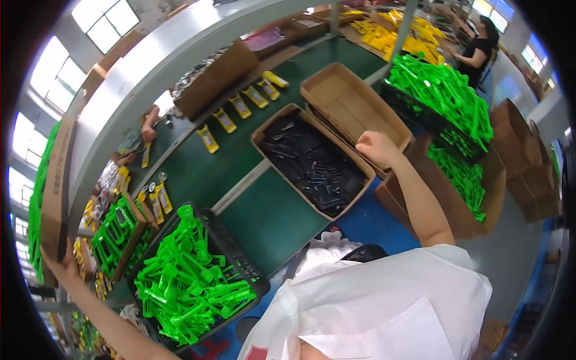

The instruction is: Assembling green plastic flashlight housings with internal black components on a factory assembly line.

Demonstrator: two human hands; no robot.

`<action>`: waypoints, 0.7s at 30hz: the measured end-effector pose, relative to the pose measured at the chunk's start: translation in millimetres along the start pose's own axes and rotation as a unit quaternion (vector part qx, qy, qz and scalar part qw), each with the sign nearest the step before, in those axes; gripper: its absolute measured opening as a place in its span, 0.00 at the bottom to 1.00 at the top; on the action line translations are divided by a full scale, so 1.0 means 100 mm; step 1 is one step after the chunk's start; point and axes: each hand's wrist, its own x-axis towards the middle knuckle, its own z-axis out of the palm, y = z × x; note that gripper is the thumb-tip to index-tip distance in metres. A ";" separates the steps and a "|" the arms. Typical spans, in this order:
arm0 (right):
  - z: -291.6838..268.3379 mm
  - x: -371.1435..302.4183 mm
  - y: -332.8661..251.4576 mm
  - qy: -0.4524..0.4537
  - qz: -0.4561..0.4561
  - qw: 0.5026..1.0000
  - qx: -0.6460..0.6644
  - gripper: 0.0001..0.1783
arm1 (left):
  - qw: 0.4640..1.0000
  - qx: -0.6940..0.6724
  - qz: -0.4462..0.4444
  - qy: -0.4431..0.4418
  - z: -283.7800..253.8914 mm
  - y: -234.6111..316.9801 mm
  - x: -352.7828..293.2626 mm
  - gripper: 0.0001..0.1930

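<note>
Head view, the only one. Landmark: the shallow brown cardboard box (354, 198) lined with dark sheet, holding small, thin black parts (321, 176).

The box's long axis slants from far left to near right across the green-topped bench (270, 234). My right fingers (366, 145) are at its right long rim, so the black parts lie to their left and slightly toward my body. The right is clearly the nearer hand; the reach to the parts is short and crosses that rim sideways. Height above the rim: cannot tell.

Right fingers: curled inward, undersides hidden. Cannot tell whether the tips meet or pinch anything; nothing shows protruding.

Just beyond the landmark's right rim, roughly parallel to it: a second tan cardboard box (342, 90), its near end beneath or beside my right hand.

My left fingers (69, 263) are well apart from the landmark, far to its left, at the lower end of a tall brown cardboard carton (57, 204). Partly hidden; opening and hold cannot be told.

Left of the landmark, nearer me: a black plastic crate heaped with bright green plastic pieces (186, 276).
</note>
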 end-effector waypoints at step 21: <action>-0.35 1.07 2.81 -0.004 0.080 0.979 -0.189 0.20 | 0.926 0.103 -0.361 0.043 -0.36 -3.02 -3.62 0.11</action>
